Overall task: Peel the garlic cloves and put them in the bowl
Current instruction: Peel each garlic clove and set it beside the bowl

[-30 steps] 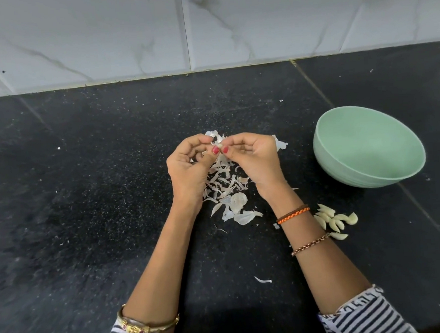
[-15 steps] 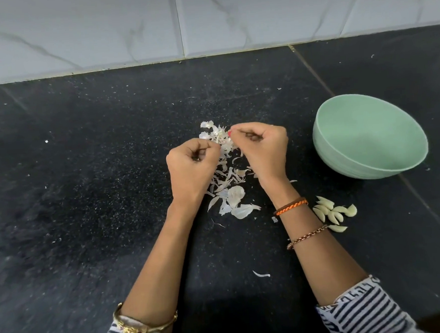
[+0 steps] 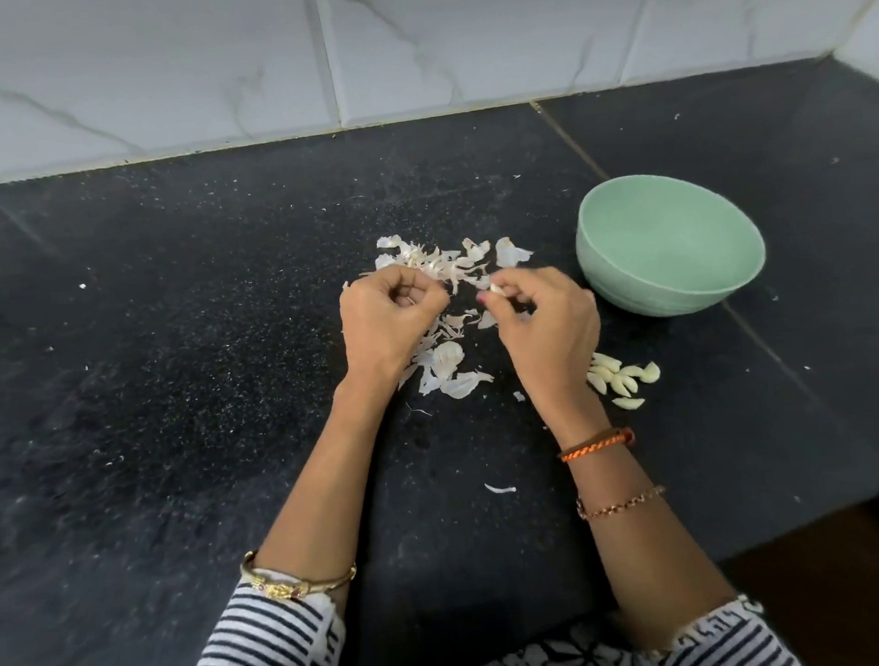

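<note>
My right hand [image 3: 547,326] pinches a pale garlic clove [image 3: 496,291] between thumb and fingertips, left of the mint-green bowl [image 3: 657,301], whose inside shows nothing. My left hand [image 3: 390,325] is curled into a loose fist a short gap to the left, with thin slivers of garlic skin [image 3: 408,299] caught in its fingers. Several peeled cloves [image 3: 618,378] lie in a small heap on the counter below the bowl, partly behind my right wrist.
Loose papery skins [image 3: 449,265] are scattered beyond and under both hands, with bigger pieces [image 3: 452,370] between my wrists and one scrap [image 3: 499,488] nearer me. The black stone counter [image 3: 172,375] ends at a white tiled wall [image 3: 410,51].
My hands, joined on the clove a second ago, have pulled apart. The right hand moved right with the clove and the left kept the skin. The view tilted down.
</note>
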